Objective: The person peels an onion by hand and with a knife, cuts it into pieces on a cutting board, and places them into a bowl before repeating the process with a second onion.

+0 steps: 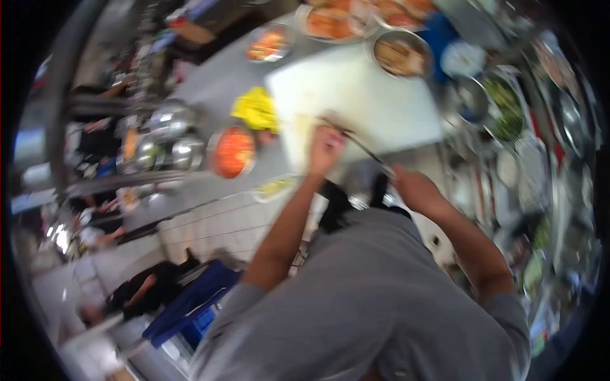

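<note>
My right hand (416, 188) is closed round the handle of a knife (363, 147), whose dark, thin blade points up and left over the front edge of a white cutting board (362, 95). The blade's tip reaches my left hand (326, 147). Curled at the board's lower left, that hand has its fingers closed on a small brownish-pink piece, too blurred to name. A crumpled yellow cloth (255, 108) lies left of the board, beside a metal bowl of chopped orange-red food (234, 152).
At the board's back right stands a round metal bowl with brownish pieces (400, 56). A small bowl of orange pieces (267, 46) and a larger one (330, 24) stand behind. Steel bowls (171, 120) are on the left, a tray of greens (505, 111) on the right. Another person (149, 289) is at lower left.
</note>
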The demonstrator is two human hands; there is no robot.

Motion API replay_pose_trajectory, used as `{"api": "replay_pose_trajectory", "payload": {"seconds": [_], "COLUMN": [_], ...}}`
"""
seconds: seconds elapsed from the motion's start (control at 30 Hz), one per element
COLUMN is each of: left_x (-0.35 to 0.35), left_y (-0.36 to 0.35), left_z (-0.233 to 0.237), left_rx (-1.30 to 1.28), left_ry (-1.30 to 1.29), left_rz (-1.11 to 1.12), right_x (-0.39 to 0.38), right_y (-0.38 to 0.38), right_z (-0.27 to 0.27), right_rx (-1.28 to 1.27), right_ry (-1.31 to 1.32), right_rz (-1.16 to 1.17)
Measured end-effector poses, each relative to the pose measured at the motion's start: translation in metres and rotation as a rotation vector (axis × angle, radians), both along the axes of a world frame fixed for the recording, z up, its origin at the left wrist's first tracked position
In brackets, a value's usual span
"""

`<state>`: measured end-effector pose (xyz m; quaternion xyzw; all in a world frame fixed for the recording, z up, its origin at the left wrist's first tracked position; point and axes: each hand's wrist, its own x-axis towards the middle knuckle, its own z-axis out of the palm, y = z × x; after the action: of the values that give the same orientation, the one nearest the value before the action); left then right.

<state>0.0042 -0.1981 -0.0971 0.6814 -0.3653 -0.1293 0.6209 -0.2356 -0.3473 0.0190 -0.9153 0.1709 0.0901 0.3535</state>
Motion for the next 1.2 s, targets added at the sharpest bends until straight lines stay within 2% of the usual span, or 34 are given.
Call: {"api": "replay_pose_trajectory", "payload": {"seconds": [0.03, 0.07, 0.1, 0.17, 0.23, 0.3, 0.37, 0.5, 0.6, 0.67, 0.8, 0.87, 0.97, 1.1, 1.2], "left_x": [-0.002, 0.003, 0.002, -0.009, -0.010, -0.011, -0.007, -0.005, -0.005, -0.002, -0.007, -0.011, -0.012, -0.005, -0.019], "left_y": [0.005, 0.006, 0.006, 0.003, 0.006, 0.004, 0.003, 0.005, 0.009, 0.011, 0.010, 0.011, 0.016, 0.024, 0.030], "left_z": [0.009, 0.007, 0.020, 0.033, 0.040, 0.043, 0.035, 0.049, 0.067, 0.073, 0.074, 0.078, 0.065, 0.031, 0.050], "left_rx": [0.064, 0.019, 0.093, 0.159, 0.172, 0.237, 0.217, 0.275, 0.412, 0.660, 0.640, 0.775, 0.692, 0.374, 0.254], "left_ry": [-0.053, -0.217, -0.287, -0.210, -0.183, -0.278, -0.272, -0.198, -0.231, -0.447, -0.356, -0.391, -0.402, -0.398, -0.046], "left_rz": [0.013, 0.011, 0.021, 0.118, 0.130, 0.131, 0.126, 0.111, 0.085, 0.041, 0.058, 0.048, 0.059, 0.095, 0.090], "right_x": [0.011, 0.018, 0.031, 0.049, 0.060, 0.074, 0.088, 0.100, 0.100, 0.099, 0.098, 0.098, 0.098, 0.098, 0.099], "right_y": [0.004, 0.007, 0.004, 0.006, 0.007, 0.006, 0.006, 0.006, 0.005, 0.007, 0.012, 0.012, 0.016, 0.014, 0.014], "right_z": [0.005, -0.003, -0.015, -0.031, -0.035, -0.041, -0.048, -0.051, -0.052, -0.052, -0.049, -0.050, -0.043, -0.061, -0.049], "right_rx": [0.029, -0.016, -0.016, -0.001, 0.020, 0.020, 0.048, 0.038, 0.043, 0.053, 0.031, 0.015, 0.006, 0.007, 0.046], "right_ry": [0.095, 0.011, 0.072, -0.093, -0.063, -0.027, 0.005, 0.005, 0.015, -0.021, -0.014, -0.005, 0.008, -0.033, 0.024], "right_rz": [-0.022, -0.014, 0.008, 0.030, -0.005, -0.005, 0.008, -0.014, -0.025, -0.034, -0.041, -0.038, -0.048, -0.046, -0.060]}}
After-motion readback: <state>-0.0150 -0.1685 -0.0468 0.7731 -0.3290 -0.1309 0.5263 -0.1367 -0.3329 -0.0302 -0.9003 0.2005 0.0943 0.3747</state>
